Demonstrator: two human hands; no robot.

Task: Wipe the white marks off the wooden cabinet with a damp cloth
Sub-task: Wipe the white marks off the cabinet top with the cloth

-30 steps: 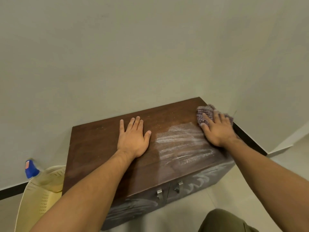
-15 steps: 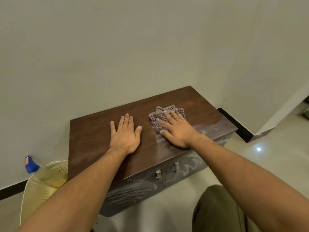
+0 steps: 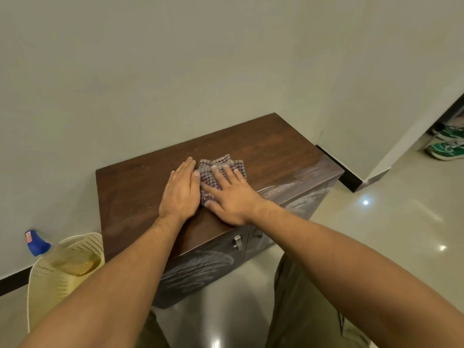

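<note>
Sliding left, checked cloth [image 3: 221, 169] is now sitting mid-top on wooden cabinet [image 3: 130, 197], touching flat left hand [image 3: 179, 192], fingers together; right hand [image 3: 233, 197] is pressing it, fingers spread; white marks [image 3: 288, 187] are remaining along right edge and doors [image 3: 200, 272].

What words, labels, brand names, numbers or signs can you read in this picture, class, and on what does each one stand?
There is no readable text anywhere in this view.
Red sticker on the blue cap: too small and blurred to read.
Green shoes: no brand name can be made out.
White marks on the cabinet doors: smears, not writing.
</note>
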